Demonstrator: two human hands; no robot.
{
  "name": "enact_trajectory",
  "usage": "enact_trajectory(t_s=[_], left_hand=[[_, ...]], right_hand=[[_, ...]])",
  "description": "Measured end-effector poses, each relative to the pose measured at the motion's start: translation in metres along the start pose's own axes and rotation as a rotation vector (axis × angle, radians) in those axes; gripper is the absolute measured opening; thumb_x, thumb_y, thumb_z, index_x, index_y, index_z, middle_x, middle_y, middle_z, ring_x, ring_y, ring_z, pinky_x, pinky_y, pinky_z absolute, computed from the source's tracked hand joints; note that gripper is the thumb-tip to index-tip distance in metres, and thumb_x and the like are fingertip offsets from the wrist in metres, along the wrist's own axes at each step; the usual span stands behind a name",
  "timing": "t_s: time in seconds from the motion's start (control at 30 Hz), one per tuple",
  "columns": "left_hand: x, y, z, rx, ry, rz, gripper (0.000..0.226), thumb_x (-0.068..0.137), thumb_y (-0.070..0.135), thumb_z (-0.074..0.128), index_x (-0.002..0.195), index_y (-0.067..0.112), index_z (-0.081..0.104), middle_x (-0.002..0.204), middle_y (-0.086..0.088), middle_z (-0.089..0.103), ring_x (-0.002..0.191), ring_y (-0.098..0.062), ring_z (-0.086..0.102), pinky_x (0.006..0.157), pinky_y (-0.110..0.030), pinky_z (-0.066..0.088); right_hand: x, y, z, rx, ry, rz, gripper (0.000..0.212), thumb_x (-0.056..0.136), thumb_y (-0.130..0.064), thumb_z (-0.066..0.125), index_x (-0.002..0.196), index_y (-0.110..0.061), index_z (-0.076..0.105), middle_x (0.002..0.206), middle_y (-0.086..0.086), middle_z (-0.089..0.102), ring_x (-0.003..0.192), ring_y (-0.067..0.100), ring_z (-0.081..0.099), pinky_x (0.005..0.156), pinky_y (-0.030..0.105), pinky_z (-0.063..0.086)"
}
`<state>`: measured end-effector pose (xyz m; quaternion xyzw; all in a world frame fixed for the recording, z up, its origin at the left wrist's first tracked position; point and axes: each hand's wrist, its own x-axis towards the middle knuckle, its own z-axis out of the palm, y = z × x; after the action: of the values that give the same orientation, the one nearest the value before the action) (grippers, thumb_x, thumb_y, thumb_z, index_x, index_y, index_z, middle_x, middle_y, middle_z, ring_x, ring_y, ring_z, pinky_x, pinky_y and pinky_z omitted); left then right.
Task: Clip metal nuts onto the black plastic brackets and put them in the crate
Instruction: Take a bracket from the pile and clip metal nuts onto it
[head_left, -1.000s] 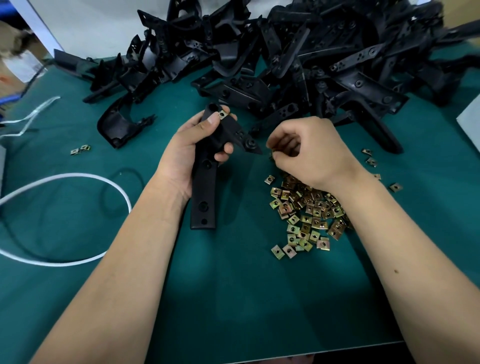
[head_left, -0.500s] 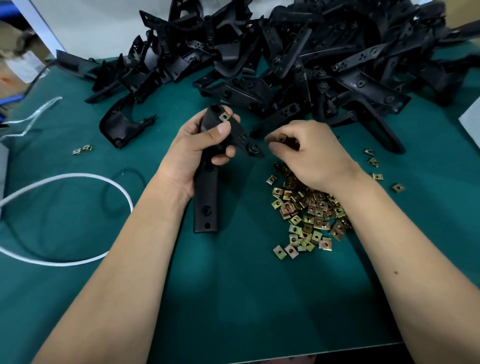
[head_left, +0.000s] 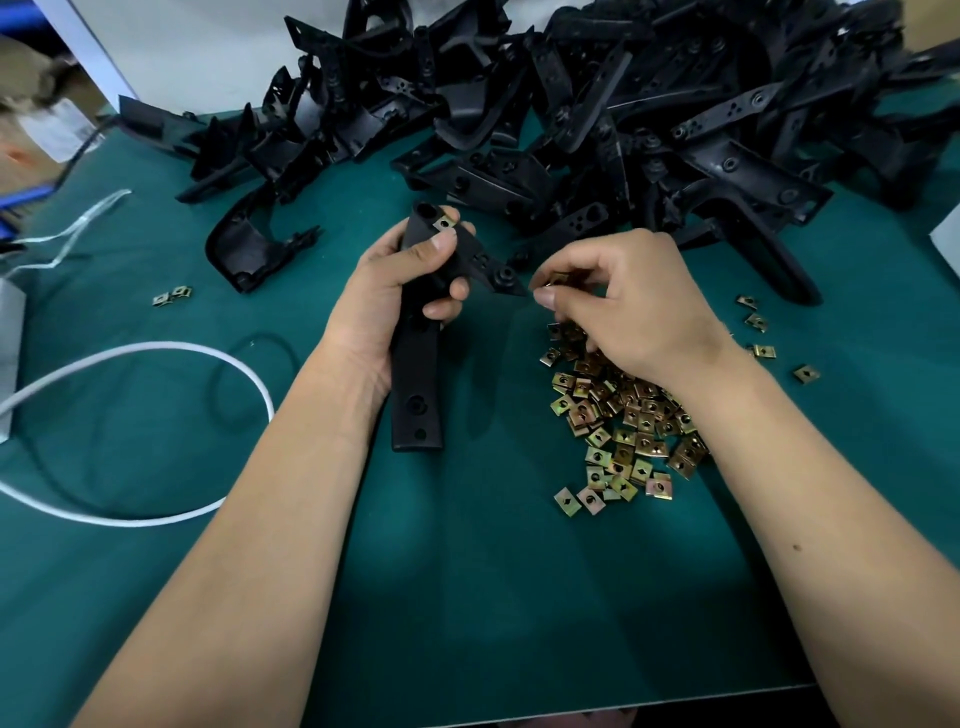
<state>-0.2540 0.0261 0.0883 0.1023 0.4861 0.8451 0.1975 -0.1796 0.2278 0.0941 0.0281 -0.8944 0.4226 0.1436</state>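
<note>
- Bracket (head_left: 415, 358): black plastic, held upright-tilted over the green worktop (head_left: 467, 597); left hand (head_left: 400, 291) wraps its upper part, thumb lying just below a nut already clipped (head_left: 443, 223) at the top end.
- Right hand (head_left: 623, 301): thumb and forefinger pinch a single metal nut (head_left: 558, 279), now just beside the bracket's pointed side tab (head_left: 501, 275).
- Change: a second ago this hand was curled low over the loose nuts (head_left: 623, 421); it has since lifted with one nut and closed in on the tab. The left hand's grasp looks unchanged.
- Meaning (judgement): pick-up done; second clip-on about to start. Nut not yet seated on the tab.
- Unworked brackets (head_left: 597, 104) are heaped at the back of the worktop; a few stray nuts (head_left: 174, 295) lie left; a white cable (head_left: 156, 353) loops nearby.
- Crate: not in view.
</note>
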Motion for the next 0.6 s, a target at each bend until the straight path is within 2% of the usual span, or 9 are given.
enact_trajectory(t_s=[0.07,0.17,0.23,0.3,0.47,0.53,0.6], left_hand=[[0.0001,-0.0001,-0.001,-0.004,-0.01,-0.004,0.008,0.089,0.009,0.063,0.096,0.011,0.065,0.092,-0.004,0.068,0.059,-0.015,0.053,0.044,-0.017,0.034],[-0.0005,-0.0003,-0.0016,-0.013,-0.038,-0.018,0.007,0.089,0.009,0.063,0.094,0.012,0.066,0.092,-0.004,0.069,0.059,-0.015,0.054,0.044,-0.016,0.035],[-0.0007,-0.0007,-0.0012,-0.001,-0.056,-0.029,0.01,0.089,0.009,0.063,0.098,0.012,0.063,0.095,-0.004,0.071,0.059,-0.015,0.054,0.044,-0.016,0.036],[-0.0003,-0.0013,-0.0007,0.023,-0.068,-0.035,0.013,0.089,0.008,0.063,0.101,0.011,0.061,0.096,-0.005,0.072,0.059,-0.016,0.054,0.044,-0.017,0.036],[0.0014,-0.0033,-0.0009,0.095,-0.086,-0.021,0.022,0.084,0.007,0.073,0.101,0.012,0.061,0.098,-0.006,0.07,0.059,-0.015,0.056,0.046,-0.016,0.038],[0.0017,-0.0043,-0.0017,0.095,-0.099,-0.03,0.027,0.077,0.011,0.079,0.099,0.012,0.063,0.098,-0.008,0.07,0.06,-0.015,0.056,0.046,-0.016,0.04],[0.0021,-0.0047,-0.0027,0.092,-0.108,-0.036,0.025,0.076,0.012,0.079,0.097,0.013,0.065,0.099,-0.009,0.07,0.061,-0.015,0.057,0.047,-0.016,0.041]], right_hand=[[0.0014,-0.0004,-0.0006,-0.06,-0.003,-0.031,0.008,0.091,-0.019,0.077,0.098,-0.021,0.081,0.087,-0.013,0.069,0.078,-0.001,0.063,0.07,0.008,0.044],[0.002,0.0023,-0.0022,-0.043,0.024,0.009,0.012,0.093,-0.018,0.075,0.104,-0.02,0.081,0.08,-0.015,0.07,0.066,-0.005,0.063,0.067,0.007,0.044],[0.0016,0.0047,-0.0011,0.022,0.031,0.063,0.016,0.095,-0.012,0.072,0.109,-0.016,0.079,0.074,-0.007,0.073,0.058,0.004,0.068,0.061,0.016,0.054],[0.0014,0.0041,0.0005,0.117,0.029,0.108,0.017,0.098,-0.006,0.067,0.112,-0.011,0.076,0.074,0.001,0.074,0.059,0.015,0.073,0.056,0.023,0.058],[0.0016,-0.001,0.0021,0.259,0.02,0.144,0.005,0.103,-0.01,0.059,0.099,-0.013,0.059,0.08,0.005,0.077,0.061,0.023,0.075,0.049,0.029,0.057],[0.0015,-0.0007,0.0032,0.229,0.039,0.128,0.009,0.103,-0.013,0.061,0.095,-0.011,0.056,0.077,0.003,0.077,0.059,0.02,0.075,0.046,0.027,0.055],[0.0013,0.0014,0.0043,0.134,0.077,0.069,0.011,0.1,-0.014,0.066,0.09,-0.012,0.063,0.072,0.0,0.074,0.058,0.009,0.072,0.047,0.02,0.051]])
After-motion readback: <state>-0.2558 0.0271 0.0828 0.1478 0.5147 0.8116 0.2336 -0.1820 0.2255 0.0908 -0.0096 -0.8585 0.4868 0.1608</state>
